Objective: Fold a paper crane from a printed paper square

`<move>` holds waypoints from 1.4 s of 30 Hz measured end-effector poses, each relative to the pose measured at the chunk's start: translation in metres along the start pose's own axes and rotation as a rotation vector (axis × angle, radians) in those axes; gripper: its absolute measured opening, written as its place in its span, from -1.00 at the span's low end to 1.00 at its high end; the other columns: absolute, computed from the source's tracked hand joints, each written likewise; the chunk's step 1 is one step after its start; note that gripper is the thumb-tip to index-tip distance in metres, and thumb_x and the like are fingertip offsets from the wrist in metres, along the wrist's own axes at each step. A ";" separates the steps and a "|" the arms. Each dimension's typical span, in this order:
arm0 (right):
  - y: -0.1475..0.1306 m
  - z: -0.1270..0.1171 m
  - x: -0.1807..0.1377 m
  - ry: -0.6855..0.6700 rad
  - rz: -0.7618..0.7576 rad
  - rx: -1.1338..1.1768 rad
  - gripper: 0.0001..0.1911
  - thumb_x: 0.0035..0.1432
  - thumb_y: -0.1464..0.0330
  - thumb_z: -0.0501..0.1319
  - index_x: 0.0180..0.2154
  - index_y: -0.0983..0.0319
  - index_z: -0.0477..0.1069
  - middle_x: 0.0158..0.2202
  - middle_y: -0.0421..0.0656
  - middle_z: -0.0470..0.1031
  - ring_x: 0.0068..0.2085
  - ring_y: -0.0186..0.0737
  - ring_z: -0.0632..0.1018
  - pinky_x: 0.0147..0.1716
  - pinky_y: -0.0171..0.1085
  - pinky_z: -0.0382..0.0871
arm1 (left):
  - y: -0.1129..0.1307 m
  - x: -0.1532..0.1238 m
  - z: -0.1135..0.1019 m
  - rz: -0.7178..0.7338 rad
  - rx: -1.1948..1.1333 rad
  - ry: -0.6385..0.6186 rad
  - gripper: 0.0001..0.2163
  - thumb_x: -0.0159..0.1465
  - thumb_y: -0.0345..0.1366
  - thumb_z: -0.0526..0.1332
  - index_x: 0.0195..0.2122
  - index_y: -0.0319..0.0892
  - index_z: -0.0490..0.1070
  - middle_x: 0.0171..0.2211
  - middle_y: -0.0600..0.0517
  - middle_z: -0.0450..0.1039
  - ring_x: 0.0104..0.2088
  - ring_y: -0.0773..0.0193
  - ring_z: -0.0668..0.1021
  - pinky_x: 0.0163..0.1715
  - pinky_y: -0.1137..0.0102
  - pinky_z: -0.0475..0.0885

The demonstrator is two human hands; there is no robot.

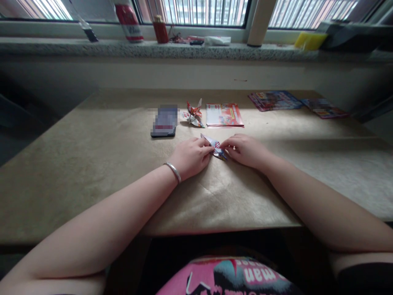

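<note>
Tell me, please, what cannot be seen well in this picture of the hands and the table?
1. Head view: the folded paper is partly covered by the left hand and right hand; its full shape is hidden.
2. Head view: the phone face is blurred out.
3. Head view: the magazine cover is blurred, print unreadable.
4. Head view: the red can is cut off by the top edge.

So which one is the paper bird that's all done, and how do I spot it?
Look at the tan table under the window. Past the left hand and right hand, a dark phone and a red-and-white leaflet stack lie side by side, with the paper bird between them. Unlike the flat folded paper both hands pinch, it stands untouched, one pointed tip up.
</note>
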State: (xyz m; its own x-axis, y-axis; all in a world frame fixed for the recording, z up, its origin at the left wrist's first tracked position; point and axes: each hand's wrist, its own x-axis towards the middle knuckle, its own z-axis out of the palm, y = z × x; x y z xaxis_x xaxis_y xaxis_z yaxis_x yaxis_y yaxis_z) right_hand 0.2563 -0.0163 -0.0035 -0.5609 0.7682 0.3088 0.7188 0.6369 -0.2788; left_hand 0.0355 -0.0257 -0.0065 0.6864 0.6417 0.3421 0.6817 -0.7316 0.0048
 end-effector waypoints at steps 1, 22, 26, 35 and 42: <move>0.003 0.001 0.000 0.015 0.003 0.002 -0.77 0.18 0.43 0.13 -0.21 0.21 0.55 -0.27 -0.09 0.59 -0.22 -0.17 0.53 -0.18 -0.21 0.39 | -0.003 0.000 0.001 0.007 -0.019 0.009 -0.73 0.33 -0.30 0.08 -0.07 -0.12 0.54 -0.15 -0.05 0.53 -0.14 0.18 0.54 -0.10 0.28 0.45; 0.014 0.002 0.004 0.014 -0.333 -0.154 -0.70 0.31 0.28 0.09 -0.08 0.13 0.56 -0.14 -0.11 0.61 -0.08 -0.12 0.51 -0.04 -0.14 0.37 | -0.023 0.003 -0.002 0.015 -0.326 -0.078 -0.79 0.32 -0.28 0.11 -0.14 -0.16 0.51 -0.09 -0.03 0.54 -0.05 0.23 0.54 0.04 0.28 0.42; 0.012 0.001 0.003 0.002 -0.353 -0.141 -0.71 0.30 0.27 0.10 -0.05 0.06 0.55 -0.18 -0.10 0.60 -0.11 -0.14 0.50 -0.09 -0.15 0.35 | -0.023 0.003 0.001 0.074 -0.323 -0.090 -0.73 0.28 -0.21 0.20 -0.03 -0.16 0.47 -0.01 -0.04 0.51 0.01 0.21 0.51 0.08 0.28 0.39; 0.007 -0.002 0.001 -0.016 -0.380 -0.130 -0.71 0.31 0.27 0.09 -0.12 0.16 0.56 -0.13 -0.12 0.61 -0.10 -0.16 0.49 -0.07 -0.17 0.35 | -0.023 0.005 0.008 0.111 -0.109 -0.001 -0.77 0.35 -0.26 0.12 -0.07 -0.04 0.53 -0.15 -0.01 0.53 -0.20 0.25 0.53 -0.17 0.34 0.39; -0.002 -0.004 -0.001 -0.023 -0.354 -0.255 -0.71 0.30 0.24 0.10 -0.18 0.14 0.58 -0.22 -0.11 0.61 -0.18 -0.15 0.48 -0.16 -0.18 0.29 | -0.011 0.006 -0.005 0.170 0.068 -0.016 -0.78 0.34 -0.25 0.11 -0.25 -0.11 0.56 -0.21 -0.01 0.56 -0.23 0.23 0.52 -0.08 0.26 0.34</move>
State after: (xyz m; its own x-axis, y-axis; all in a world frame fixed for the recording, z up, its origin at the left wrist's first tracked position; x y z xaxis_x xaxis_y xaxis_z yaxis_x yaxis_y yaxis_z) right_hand 0.2571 -0.0185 -0.0001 -0.7978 0.5084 0.3241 0.5574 0.8268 0.0753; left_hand 0.0304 -0.0149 0.0001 0.7965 0.5144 0.3177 0.5710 -0.8128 -0.1156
